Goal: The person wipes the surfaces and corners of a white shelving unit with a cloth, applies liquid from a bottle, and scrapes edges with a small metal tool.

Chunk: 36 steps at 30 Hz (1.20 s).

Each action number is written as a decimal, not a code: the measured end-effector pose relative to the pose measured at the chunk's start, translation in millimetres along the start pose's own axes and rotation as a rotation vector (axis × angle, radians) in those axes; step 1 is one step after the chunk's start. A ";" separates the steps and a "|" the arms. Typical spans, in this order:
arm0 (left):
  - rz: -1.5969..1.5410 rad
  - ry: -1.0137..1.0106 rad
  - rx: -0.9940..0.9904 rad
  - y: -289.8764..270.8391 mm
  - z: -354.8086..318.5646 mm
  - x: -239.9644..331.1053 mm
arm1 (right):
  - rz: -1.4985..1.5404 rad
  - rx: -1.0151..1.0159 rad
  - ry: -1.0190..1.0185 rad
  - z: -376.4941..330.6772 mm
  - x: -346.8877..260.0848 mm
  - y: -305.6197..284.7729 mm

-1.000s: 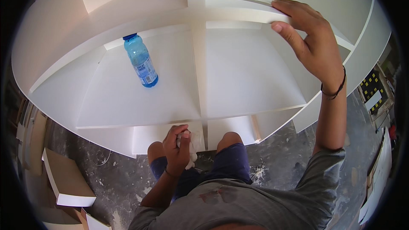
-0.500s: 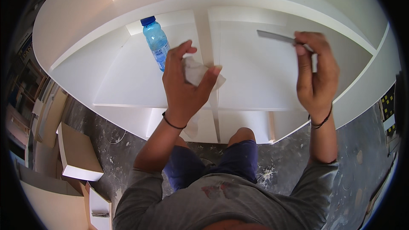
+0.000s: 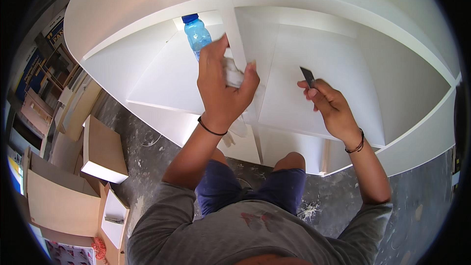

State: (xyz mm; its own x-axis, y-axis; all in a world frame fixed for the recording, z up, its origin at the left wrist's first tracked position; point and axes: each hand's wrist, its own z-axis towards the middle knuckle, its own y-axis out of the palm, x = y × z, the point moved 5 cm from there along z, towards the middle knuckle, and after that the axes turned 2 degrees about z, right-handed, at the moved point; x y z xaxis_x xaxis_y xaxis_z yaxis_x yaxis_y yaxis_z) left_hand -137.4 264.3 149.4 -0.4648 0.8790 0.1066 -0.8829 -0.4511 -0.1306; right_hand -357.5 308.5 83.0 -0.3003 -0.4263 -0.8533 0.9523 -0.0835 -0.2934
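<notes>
My left hand (image 3: 223, 86) grips a crumpled white cloth (image 3: 234, 74) and presses it against the upright divider (image 3: 230, 24) of a white shelf unit (image 3: 343, 54). My right hand (image 3: 329, 105) holds a small grey blade (image 3: 307, 75) by its handle, its tip raised in front of the right compartment's back panel. A blue plastic bottle (image 3: 196, 32) with a blue cap stands on the left shelf, just behind my left hand and partly hidden by it.
Wooden and white boards (image 3: 100, 152) lie on the dusty grey floor (image 3: 147, 132) at my left, with open cardboard boxes (image 3: 59, 201) near them. My knees in blue shorts (image 3: 274, 191) are close to the shelf's lower edge.
My left hand has risen from my lap with the cloth to the divider. My right hand has come down from the upper shelf edge, still holding the blade.
</notes>
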 end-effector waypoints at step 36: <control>0.160 -0.389 -0.236 -9.1 -114.5 -91.9 | 0.125 -0.208 -0.031 44.1 0.1 31.0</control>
State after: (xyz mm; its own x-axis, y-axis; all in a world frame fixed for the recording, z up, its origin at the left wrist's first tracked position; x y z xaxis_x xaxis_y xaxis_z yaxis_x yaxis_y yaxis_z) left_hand -79.0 205.3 27.9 -0.6240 0.6580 0.4215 -0.7797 -0.4894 -0.3905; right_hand -325.7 266.1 92.8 -0.1757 -0.4496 -0.8758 0.9494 0.1577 -0.2715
